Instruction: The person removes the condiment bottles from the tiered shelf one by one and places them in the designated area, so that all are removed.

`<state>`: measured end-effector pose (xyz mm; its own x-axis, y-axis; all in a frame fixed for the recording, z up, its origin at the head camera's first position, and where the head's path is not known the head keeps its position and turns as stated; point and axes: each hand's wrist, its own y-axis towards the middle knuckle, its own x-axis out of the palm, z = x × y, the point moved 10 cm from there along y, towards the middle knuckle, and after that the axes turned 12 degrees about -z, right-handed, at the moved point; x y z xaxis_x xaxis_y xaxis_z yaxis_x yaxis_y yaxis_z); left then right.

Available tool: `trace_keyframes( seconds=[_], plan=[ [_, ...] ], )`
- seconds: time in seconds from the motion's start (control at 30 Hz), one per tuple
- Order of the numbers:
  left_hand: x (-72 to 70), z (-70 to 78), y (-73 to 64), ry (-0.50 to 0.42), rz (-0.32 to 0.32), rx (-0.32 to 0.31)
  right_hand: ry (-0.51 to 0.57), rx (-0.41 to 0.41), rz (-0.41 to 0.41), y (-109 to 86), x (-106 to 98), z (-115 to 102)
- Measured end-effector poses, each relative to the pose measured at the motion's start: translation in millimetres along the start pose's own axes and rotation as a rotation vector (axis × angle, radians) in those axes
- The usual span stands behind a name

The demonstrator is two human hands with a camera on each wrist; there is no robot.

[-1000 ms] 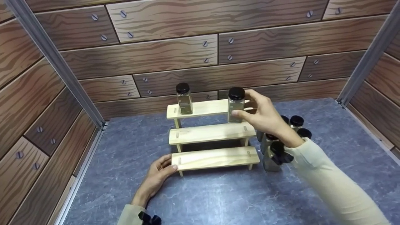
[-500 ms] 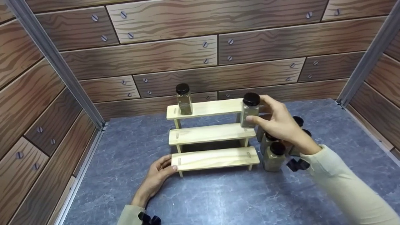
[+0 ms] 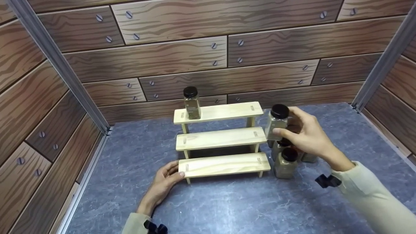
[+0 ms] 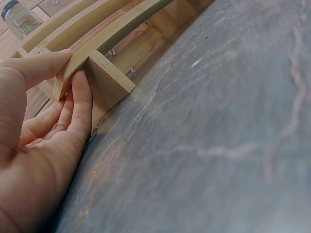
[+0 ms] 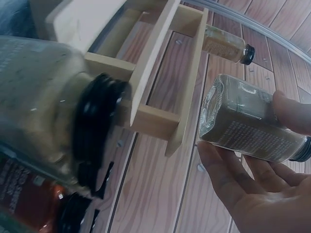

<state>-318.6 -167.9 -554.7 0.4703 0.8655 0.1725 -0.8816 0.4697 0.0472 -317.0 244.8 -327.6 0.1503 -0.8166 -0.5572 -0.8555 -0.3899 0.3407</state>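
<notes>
My right hand (image 3: 305, 133) holds a square glass spice jar (image 3: 275, 125) with a black lid, thumb on the front and fingers behind. It is just right of the three-tier wooden shelf (image 3: 221, 138), overlapping the jars behind it. In the right wrist view the held spice jar (image 5: 248, 116) shows its glass base and printed label. My left hand (image 3: 161, 183) pinches the left end of the lowest step, thumb on top and fingers beneath, as the left wrist view of the hand (image 4: 53, 121) also shows. Another spice jar (image 3: 192, 103) stands upright at the left end of the top step.
Several black-lidded jars cluster on the table right of the shelf, the nearest being a greenish-grey jar (image 3: 286, 164). A jar with red contents (image 5: 29, 194) shows in the right wrist view. Wood-patterned walls (image 3: 182, 55) enclose the grey marbled table (image 3: 136, 136).
My right hand has carried the spice jar from in front of the top step's right end rightward and down, past the shelf's edge. The left hand stays on the lowest step.
</notes>
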Motion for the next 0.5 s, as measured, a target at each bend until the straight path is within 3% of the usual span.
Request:
trace_keyframes(
  seconds=[0.5],
  plan=[
    [-1.2, -0.6, -1.4, -0.003, 0.012, -0.008, 0.012, -0.044, 0.060, -33.2, -19, 7]
  ],
)
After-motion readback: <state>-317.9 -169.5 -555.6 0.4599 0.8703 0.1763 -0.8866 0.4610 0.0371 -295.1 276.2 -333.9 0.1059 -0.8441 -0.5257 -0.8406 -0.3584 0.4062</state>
